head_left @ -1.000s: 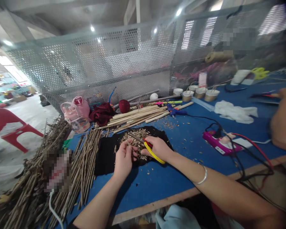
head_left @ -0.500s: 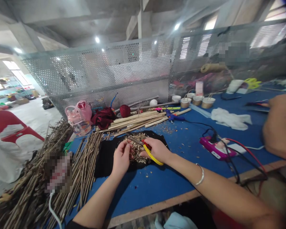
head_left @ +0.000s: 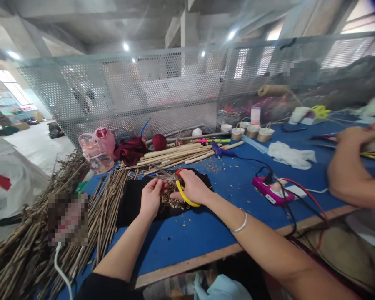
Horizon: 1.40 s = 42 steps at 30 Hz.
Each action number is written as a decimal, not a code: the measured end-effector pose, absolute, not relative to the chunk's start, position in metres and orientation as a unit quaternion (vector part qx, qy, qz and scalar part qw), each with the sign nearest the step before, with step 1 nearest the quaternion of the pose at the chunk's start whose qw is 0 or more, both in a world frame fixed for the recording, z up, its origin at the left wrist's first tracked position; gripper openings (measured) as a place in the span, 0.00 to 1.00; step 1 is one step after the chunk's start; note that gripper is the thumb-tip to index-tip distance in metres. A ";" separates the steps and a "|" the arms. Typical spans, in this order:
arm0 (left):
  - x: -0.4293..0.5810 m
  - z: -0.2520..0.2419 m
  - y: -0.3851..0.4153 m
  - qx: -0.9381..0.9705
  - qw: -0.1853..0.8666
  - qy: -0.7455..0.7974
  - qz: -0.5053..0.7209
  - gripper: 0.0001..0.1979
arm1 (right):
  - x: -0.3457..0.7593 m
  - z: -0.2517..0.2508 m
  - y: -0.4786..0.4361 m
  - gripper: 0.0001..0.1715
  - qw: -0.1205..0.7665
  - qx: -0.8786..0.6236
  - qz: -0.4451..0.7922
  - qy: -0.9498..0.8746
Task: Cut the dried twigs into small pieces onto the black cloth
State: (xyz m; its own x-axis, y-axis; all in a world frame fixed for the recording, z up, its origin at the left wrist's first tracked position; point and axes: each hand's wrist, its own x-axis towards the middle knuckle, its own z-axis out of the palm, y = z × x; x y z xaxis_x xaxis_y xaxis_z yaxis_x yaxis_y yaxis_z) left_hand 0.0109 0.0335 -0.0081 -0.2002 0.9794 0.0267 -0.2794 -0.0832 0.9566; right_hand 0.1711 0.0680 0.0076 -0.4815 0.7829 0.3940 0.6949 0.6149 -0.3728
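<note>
Dry twigs (head_left: 104, 221) lie at left on a blue tabletop (head_left: 181, 246), a perforated screen (head_left: 128, 96) stands behind, and a purple power strip (head_left: 270, 194) sits at right. Over black cloth (head_left: 128, 204), the left hand (head_left: 150, 198) presses its fingertips together, around what I cannot tell; beside them, red-and-yellow-handled scissors (head_left: 179, 185), metal blades parted, sit in the right hand's (head_left: 193, 187) grip.

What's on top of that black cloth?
A heap of small brown and pale bits lies on the black cloth. The left hand and the right hand, holding scissors, hide parts of it; what's covered there can't be seen.
</note>
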 end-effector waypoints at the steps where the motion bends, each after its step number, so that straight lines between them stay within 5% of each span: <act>1: 0.011 -0.009 0.031 0.394 0.505 0.460 0.616 0.15 | 0.171 0.006 0.066 0.34 0.266 -0.434 0.078 -0.857; 14: 0.020 -0.015 0.018 0.413 0.476 0.487 0.605 0.14 | 0.165 0.008 0.056 0.43 0.251 -0.433 0.073 -0.862; 24: 0.027 -0.003 0.009 0.449 0.402 0.517 0.608 0.13 | 0.160 0.004 0.058 0.35 0.257 -0.430 0.074 -0.862; 38: 0.014 -0.016 0.021 0.454 0.408 0.511 0.605 0.13 | 0.153 -0.007 0.061 0.35 0.217 -0.491 0.046 -0.842; 42: 0.014 -0.014 0.019 0.512 0.341 0.525 0.589 0.12 | 0.152 -0.007 0.060 0.36 0.252 -0.467 0.017 -0.847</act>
